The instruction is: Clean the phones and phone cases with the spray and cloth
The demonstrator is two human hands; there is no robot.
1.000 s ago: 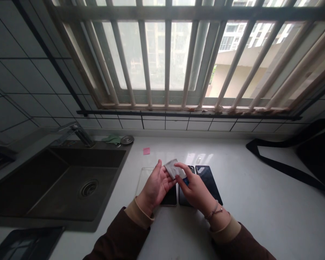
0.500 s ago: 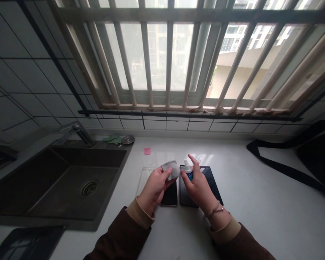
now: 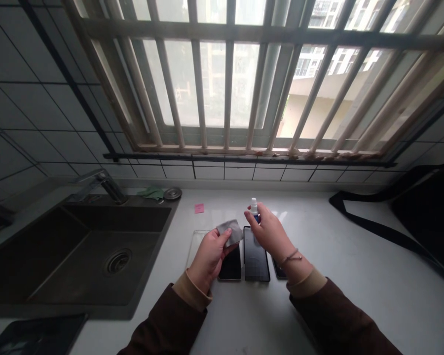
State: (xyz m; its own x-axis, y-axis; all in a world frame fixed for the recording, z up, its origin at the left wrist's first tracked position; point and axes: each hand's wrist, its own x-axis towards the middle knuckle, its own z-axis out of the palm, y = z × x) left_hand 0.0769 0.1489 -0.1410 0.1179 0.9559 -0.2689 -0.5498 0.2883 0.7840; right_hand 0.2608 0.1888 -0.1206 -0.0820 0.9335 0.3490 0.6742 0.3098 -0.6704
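Grey cloth (image 3: 231,232) sits pinched between the thumb and fingers of the left hand (image 3: 209,260), which is mostly closed and raised just over a dark smartphone (image 3: 230,267). The right hand (image 3: 269,232) curls closely around a small spray bottle (image 3: 254,209) with a white cap and a blue label, keeping it upright with the nozzle end on top, near the far edge of a second smartphone (image 3: 256,257). That second smartphone lies flat, its dark glass open to view, with the hand and bottle mostly beyond it. Just left of it lies the first smartphone, with a clear plastic sheet (image 3: 195,245) beyond that, partly under the left hand. Just right of it, a third smartphone (image 3: 279,270) shows only a sliver below the right wrist, which blocks the rest from view. All of them rest on the white tabletop (image 3: 358,308). Farther left of the second smartphone are a dark sink (image 3: 96,256), a faucet (image 3: 113,187), a green rag (image 3: 151,193), a round metal drain cover (image 3: 172,194) and a pink sticky note (image 3: 199,208). Well to its right runs a black bag strap (image 3: 373,230).
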